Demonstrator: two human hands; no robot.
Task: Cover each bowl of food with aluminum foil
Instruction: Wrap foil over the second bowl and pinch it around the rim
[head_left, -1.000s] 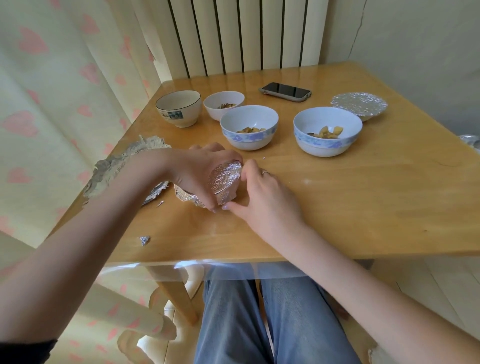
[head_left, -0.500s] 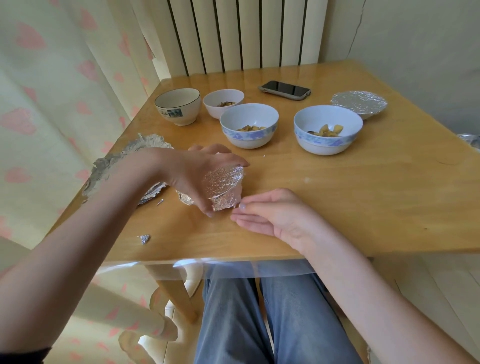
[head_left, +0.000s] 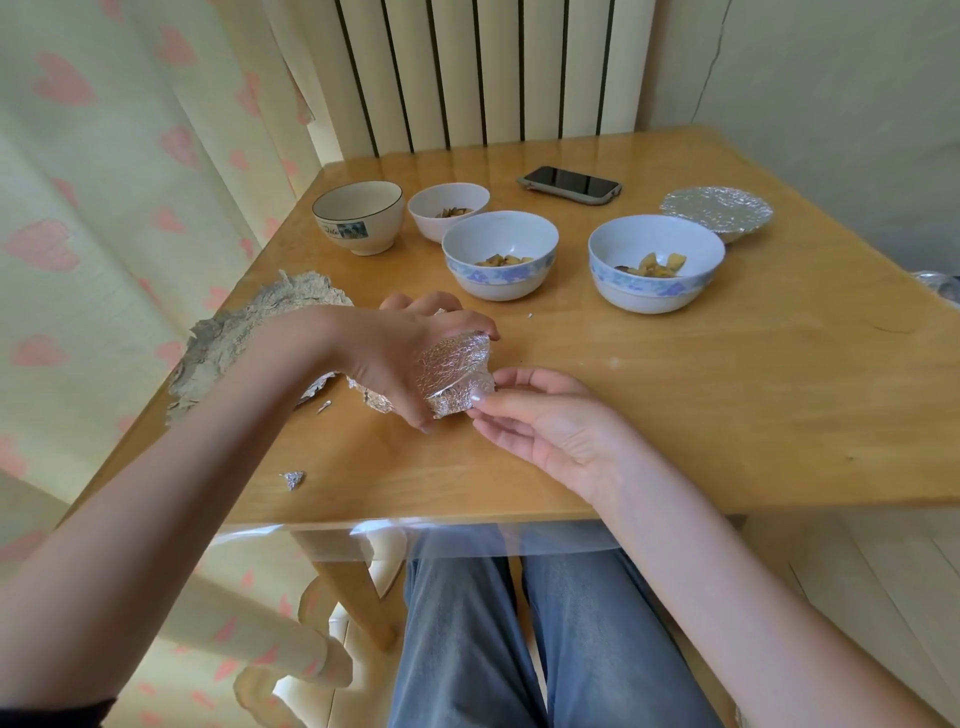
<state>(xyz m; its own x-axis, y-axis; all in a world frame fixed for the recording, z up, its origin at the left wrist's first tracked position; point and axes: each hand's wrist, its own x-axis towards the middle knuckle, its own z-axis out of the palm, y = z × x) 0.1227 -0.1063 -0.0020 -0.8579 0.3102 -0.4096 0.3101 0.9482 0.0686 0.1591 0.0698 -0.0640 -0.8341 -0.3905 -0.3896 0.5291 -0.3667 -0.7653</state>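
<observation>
While a ragged sheet of aluminum foil (head_left: 249, 338) is lying against the left edge of the wooden table (head_left: 727, 405), partly overhanging it and partly hidden behind the left forearm, a small crumpled foil scrap (head_left: 293, 479) is sitting alone near the front edge. Just right of the sheet, the left hand (head_left: 400, 358) is curling over a foil-wrapped bowl (head_left: 456, 375), gripping it from above and tilting it toward the person so its covered top is facing the camera; loose foil is trailing out beneath the palm onto the wood. Immediately right, the right hand (head_left: 545, 421) is lying palm up with its fingers relaxed and holding nothing, its fingertips (head_left: 480, 399) touching the bowl's lower foil edge. Behind the hands, a row of uncovered bowls is standing: a cream bowl with a dark rim (head_left: 358, 215) nearest the left edge, a small white bowl (head_left: 449, 210) holding dark food, then two blue-patterned bowls (head_left: 500, 254) (head_left: 655, 262) holding yellowish chunks. A dark smartphone (head_left: 570, 185) is lying near the back edge, and a foil-covered bowl (head_left: 717, 212) is sitting at the far right. Bare wood is stretching wide across the right half of the table, from the right hand to the right edge.
</observation>
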